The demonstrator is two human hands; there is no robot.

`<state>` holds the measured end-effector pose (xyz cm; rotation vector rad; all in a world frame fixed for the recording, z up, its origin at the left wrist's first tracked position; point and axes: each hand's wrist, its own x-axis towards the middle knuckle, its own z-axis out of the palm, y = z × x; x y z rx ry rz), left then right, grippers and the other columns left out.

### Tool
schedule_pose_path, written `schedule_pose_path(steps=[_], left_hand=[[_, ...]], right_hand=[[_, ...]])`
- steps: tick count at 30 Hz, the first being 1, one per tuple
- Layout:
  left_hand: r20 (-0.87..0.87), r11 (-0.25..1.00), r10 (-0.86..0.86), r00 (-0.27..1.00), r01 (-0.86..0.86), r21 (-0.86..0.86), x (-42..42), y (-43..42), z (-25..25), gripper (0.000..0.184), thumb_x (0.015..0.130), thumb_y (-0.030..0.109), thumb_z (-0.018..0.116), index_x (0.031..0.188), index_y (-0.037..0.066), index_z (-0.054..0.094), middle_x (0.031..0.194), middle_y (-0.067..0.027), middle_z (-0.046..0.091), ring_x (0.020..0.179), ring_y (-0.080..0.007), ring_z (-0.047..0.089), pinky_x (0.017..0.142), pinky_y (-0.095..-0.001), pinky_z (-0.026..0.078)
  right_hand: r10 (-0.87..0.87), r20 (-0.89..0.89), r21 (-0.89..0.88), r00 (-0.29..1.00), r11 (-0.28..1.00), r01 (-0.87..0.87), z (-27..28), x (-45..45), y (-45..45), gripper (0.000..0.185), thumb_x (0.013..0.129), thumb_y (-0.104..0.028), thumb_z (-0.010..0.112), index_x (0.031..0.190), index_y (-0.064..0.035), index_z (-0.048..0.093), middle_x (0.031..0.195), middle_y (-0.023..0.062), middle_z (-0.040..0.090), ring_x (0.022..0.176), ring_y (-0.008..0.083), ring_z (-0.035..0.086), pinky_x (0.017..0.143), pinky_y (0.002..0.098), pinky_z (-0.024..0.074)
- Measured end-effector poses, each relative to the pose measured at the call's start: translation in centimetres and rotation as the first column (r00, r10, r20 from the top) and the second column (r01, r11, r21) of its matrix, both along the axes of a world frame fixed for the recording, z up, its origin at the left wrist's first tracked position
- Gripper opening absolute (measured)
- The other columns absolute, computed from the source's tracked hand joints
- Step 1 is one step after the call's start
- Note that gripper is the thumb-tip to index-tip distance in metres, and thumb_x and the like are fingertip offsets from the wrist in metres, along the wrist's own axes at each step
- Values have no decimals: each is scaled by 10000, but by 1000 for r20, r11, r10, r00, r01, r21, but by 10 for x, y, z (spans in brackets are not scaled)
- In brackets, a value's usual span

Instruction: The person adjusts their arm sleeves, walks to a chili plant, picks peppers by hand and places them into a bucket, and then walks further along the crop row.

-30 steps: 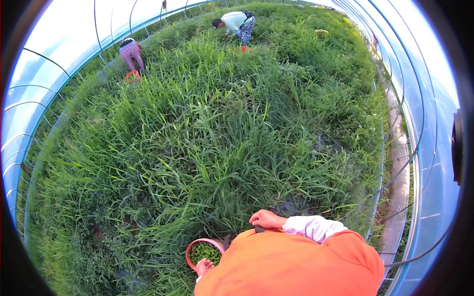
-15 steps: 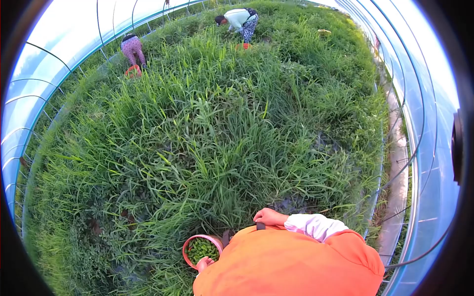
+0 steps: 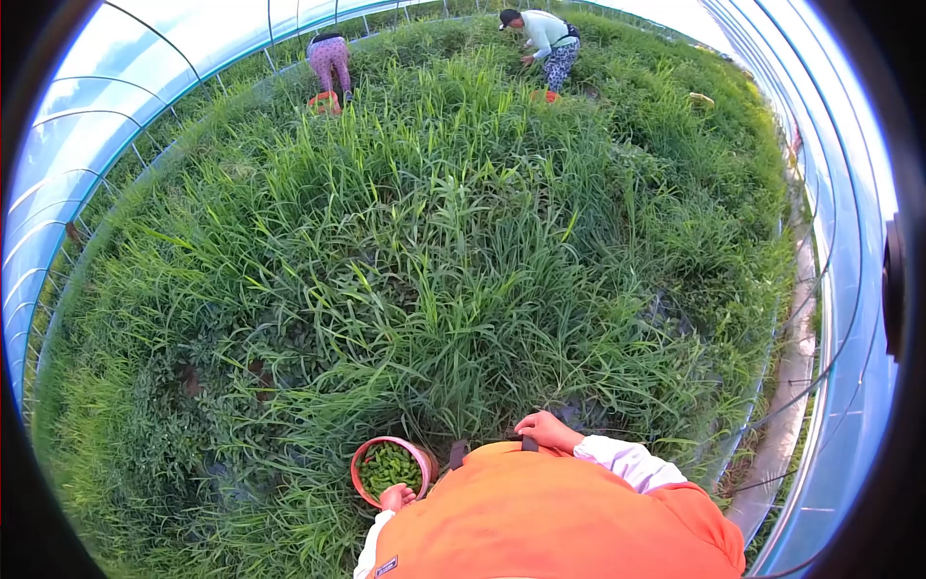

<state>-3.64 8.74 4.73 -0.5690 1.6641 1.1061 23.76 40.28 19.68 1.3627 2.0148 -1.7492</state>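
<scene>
A pink-red bucket full of green peppers is at my left side, low in the view. My left hand is closed at the bucket's near rim, fingers curled over the edge. In front of my orange top, my right hand is bent into a loose fist beside a dark strap at the waist. Its fingertips face away, so whatever they hold is hidden. Tall grass and leafy plants stand just beyond both hands.
Two people stoop among the plants at the back, one in pink trousers, one in a pale top, each by a red bucket. A plastic-covered hoop frame curves along both sides. A path strip runs at right.
The view has tilted and swung, so the scene sits further right and the co-workers higher. More of my left sleeve shows. The person in the pale top has raised their upper body slightly.
</scene>
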Motion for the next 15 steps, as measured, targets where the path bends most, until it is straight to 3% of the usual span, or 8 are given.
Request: schedule_pose_path(steps=[13, 15], left_hand=[[3, 1000, 17, 1000, -17, -17, 6, -17, -2, 189, 878, 134, 548, 1033, 26, 553, 814, -110, 609, 644, -225, 599, 545, -361, 514], [-6, 1000, 15, 1000, -15, -24, 8, -22, -7, 190, 876, 128, 548, 1032, 20, 552, 811, -112, 608, 641, -226, 602, 545, -363, 515]], right_hand=[[-22, -2, -18, 1000, 1000, 22, -26, 1, -5, 190, 857, -100, 623, 999, 13, 681, 922, 91, 684, 843, 138, 616, 771, 290, 485], [-90, 8, -64, 996, 994, 90, -21, 1, -6, 193, 848, -97, 621, 993, 15, 683, 907, 89, 684, 834, 133, 615, 760, 285, 487]])
